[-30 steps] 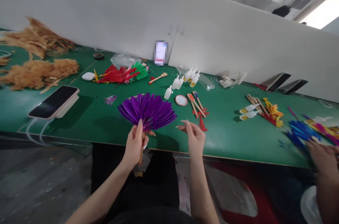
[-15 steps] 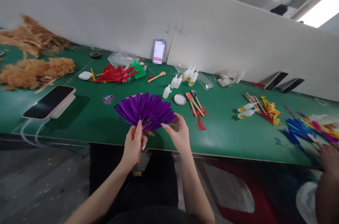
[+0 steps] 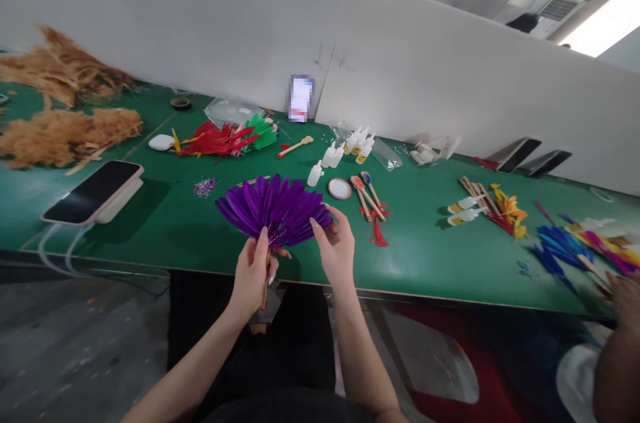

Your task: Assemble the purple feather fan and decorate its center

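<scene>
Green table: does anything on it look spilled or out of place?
Yes: purplish bits lie scattered, uncontained, left of the purple fan, and blue bits near the front edge of the table at far right. They look spilled, though they may be set out that way.

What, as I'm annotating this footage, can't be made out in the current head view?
All in the head view:
Wooden handle of the purple feather fan: mostly hidden by the left hand.
Pale screen of the upright rectangular phone: blurred by pixelation.
Co-worker's hand: cut off by the right edge.
Curly brown fibre pile: cut off by the left edge.
</scene>
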### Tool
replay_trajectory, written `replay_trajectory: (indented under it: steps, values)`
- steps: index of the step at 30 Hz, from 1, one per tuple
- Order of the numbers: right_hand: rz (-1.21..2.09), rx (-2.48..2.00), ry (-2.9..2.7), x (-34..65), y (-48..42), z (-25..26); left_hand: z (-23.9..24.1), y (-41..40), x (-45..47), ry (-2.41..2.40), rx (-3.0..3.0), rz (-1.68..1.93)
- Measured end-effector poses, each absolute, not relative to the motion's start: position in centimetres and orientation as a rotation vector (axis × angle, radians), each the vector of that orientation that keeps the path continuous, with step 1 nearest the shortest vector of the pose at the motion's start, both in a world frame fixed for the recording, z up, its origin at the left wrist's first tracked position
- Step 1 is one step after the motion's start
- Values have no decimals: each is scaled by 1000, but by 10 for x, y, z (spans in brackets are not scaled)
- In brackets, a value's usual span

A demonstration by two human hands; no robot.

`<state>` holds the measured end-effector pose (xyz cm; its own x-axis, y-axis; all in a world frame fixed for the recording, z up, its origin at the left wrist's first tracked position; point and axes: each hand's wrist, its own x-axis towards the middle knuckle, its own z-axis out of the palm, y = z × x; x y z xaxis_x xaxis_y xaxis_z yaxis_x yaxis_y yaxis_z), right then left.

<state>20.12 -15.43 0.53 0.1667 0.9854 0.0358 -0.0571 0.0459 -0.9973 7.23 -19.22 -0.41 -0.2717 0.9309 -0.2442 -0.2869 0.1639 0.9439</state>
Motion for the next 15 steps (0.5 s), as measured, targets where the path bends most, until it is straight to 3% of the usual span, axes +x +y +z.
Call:
replay_trajectory:
  steps: [15]
  values:
    - [660,-1282,-1057,229,-150,14,-4,-194,69,1279,688,1377]
